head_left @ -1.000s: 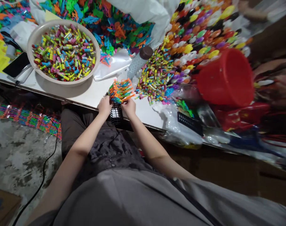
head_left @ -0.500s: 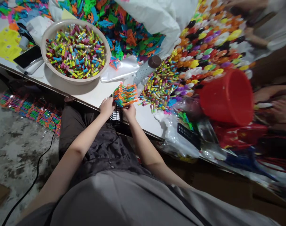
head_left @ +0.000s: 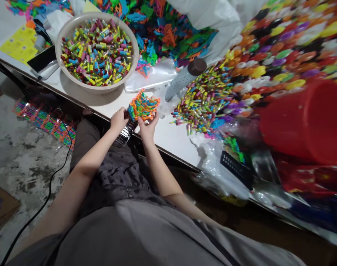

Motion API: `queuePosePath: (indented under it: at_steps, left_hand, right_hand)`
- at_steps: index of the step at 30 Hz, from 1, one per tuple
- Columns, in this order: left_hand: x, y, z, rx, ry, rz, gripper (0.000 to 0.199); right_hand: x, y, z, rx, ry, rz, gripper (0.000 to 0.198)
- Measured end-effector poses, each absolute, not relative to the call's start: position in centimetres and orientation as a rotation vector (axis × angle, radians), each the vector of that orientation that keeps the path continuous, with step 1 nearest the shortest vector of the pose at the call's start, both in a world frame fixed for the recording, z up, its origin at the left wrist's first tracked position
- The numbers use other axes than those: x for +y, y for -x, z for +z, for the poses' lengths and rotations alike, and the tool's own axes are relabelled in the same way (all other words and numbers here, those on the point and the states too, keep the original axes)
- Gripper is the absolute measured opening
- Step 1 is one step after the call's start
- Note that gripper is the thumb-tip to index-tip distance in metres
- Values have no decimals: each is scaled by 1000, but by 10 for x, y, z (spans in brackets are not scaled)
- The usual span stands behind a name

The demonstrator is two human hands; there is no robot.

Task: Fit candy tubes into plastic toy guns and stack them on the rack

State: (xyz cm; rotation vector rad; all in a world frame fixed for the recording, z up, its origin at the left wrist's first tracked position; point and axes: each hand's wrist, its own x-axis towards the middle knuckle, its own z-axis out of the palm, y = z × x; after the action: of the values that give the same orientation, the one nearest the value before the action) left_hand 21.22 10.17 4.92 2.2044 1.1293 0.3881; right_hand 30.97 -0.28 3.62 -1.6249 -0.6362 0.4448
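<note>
A bunch of orange, green and blue plastic pieces (head_left: 144,105) stands packed in rows at the table's front edge. Under its near end a black slatted rack (head_left: 126,133) slants down over my lap. My left hand (head_left: 119,120) is closed at the upper left side of the rack, against the bunch; its fingertips are partly hidden. With thumb and fingers, my right hand (head_left: 148,129) grips the lower right edge of the bunch. Beyond the hands lie a clear plastic bag (head_left: 154,75) and a grey dotted bottle with a brown cap (head_left: 182,81).
A round basin (head_left: 101,88) of small colourful tubes stands back left beside a phone (head_left: 42,59). More tubes (head_left: 204,99) are heaped to the right, before a red bucket (head_left: 301,122). A cable (head_left: 50,184) crosses the floor.
Both hands have shifted slightly left with the bunch and rack, which now slant. My right fingers have spread farther round the bunch. The view has turned, moving the bucket toward the right edge.
</note>
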Motion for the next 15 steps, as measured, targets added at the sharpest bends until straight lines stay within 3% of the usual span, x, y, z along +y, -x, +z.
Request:
queuePosePath:
  at_steps: [15]
  left_hand:
    - [83, -208, 69, 1262, -2124, 281, 14]
  right_hand:
    - [2, -295, 45, -565, 1778, 289, 58]
